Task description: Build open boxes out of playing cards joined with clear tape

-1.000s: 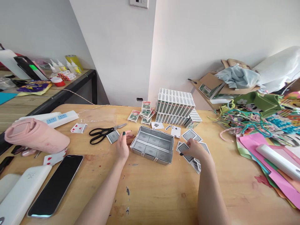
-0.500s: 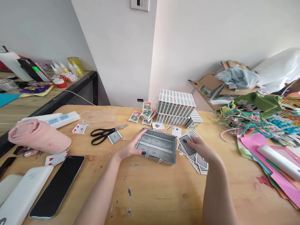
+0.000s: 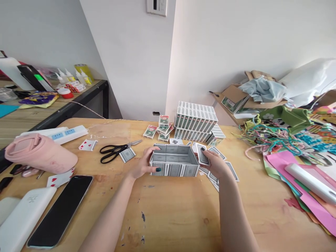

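Note:
An open box made of grey-backed playing cards (image 3: 175, 169) is tilted up, its front wall facing me. My left hand (image 3: 145, 165) grips its left end, thumb on the front wall and fingers behind. In my right hand (image 3: 214, 161) is a playing card (image 3: 202, 155), pinched under the thumb beside the box's right end; I cannot tell if card and box touch. Loose playing cards (image 3: 231, 170) lie fanned on the table around and under that hand. Left of the box are black scissors (image 3: 112, 152) and a cut card piece (image 3: 127, 154).
Stacked card packs (image 3: 195, 120) stand behind the box, with a few loose packs (image 3: 163, 128) beside them. A phone (image 3: 61, 210), pink roll (image 3: 42, 154) and power strip (image 3: 68, 134) lie left. Yarn (image 3: 273, 129) and coloured paper (image 3: 296, 178) lie right.
The box's near side has been lifted, so its front wall now shows. My left hand has closed on its end. My right hand has brought a card leftward, off the loose cards, to the box.

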Demonstrator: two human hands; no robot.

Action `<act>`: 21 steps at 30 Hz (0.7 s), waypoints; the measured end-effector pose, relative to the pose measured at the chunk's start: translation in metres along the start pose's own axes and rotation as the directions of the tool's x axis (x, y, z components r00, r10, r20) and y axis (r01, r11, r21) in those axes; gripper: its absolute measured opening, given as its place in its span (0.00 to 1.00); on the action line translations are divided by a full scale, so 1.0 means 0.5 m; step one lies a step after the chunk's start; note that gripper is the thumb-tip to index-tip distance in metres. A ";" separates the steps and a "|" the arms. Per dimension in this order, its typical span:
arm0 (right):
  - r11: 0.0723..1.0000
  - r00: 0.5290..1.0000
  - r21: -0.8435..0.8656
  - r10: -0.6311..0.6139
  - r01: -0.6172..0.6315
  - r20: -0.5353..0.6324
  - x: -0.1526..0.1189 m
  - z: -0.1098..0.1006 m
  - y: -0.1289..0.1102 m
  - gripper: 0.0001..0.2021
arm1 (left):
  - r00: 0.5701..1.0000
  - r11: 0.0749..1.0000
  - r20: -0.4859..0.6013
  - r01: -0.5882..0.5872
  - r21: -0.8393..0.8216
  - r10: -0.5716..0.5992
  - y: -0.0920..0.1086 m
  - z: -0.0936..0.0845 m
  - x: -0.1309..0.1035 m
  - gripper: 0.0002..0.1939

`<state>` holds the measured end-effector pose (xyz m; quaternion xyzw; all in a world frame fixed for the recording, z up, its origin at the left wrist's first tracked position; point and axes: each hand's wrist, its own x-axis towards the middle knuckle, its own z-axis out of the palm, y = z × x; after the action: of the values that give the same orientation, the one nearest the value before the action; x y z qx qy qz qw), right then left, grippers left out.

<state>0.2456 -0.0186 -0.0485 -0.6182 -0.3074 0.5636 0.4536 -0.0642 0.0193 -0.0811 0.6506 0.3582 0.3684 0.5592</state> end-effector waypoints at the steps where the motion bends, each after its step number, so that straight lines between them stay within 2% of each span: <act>1: 0.999 1.000 0.040 -0.003 0.003 -0.007 -0.001 0.004 -0.002 0.11 | 0.999 0.998 -0.038 0.004 -0.066 -0.007 -0.001 0.001 0.001 0.36; 5: 0.986 1.000 0.168 -0.021 0.024 -0.020 -0.004 0.021 -0.012 0.12 | 0.983 0.956 -0.170 0.018 -0.292 -0.071 -0.007 0.031 0.008 0.33; 7: 0.974 0.997 0.218 -0.051 0.061 -0.051 -0.003 0.028 -0.014 0.12 | 0.981 0.899 -0.162 0.026 -0.436 -0.107 -0.007 0.051 0.011 0.33; 10: 0.956 0.986 0.260 -0.107 0.137 -0.128 -0.004 0.032 -0.014 0.10 | 0.987 0.788 -0.083 0.056 -0.613 -0.135 -0.001 0.073 0.010 0.31; 13: 0.945 0.975 0.269 -0.142 0.185 -0.172 -0.006 0.034 -0.014 0.09 | 0.979 0.727 -0.041 0.120 -0.676 -0.200 0.003 0.082 0.010 0.28; 17: 0.943 0.972 0.263 -0.160 0.203 -0.173 -0.012 0.040 -0.017 0.12 | 0.925 0.708 -0.161 0.144 -0.692 -0.345 -0.002 0.092 0.019 0.24; 19: 0.942 0.967 0.254 -0.177 0.220 -0.184 -0.015 0.044 -0.019 0.12 | 0.903 0.686 -0.199 0.131 -0.716 -0.380 -0.006 0.098 0.025 0.22; 21: 0.938 0.959 0.243 -0.200 0.247 -0.201 -0.019 0.049 -0.021 0.12 | 0.902 0.671 -0.204 0.118 -0.732 -0.380 -0.004 0.103 0.030 0.18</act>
<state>0.2213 -0.0176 -0.0340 -0.5595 -0.2568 0.4882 0.6186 -0.0118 0.0086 -0.0871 0.2577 0.3678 0.5018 0.7393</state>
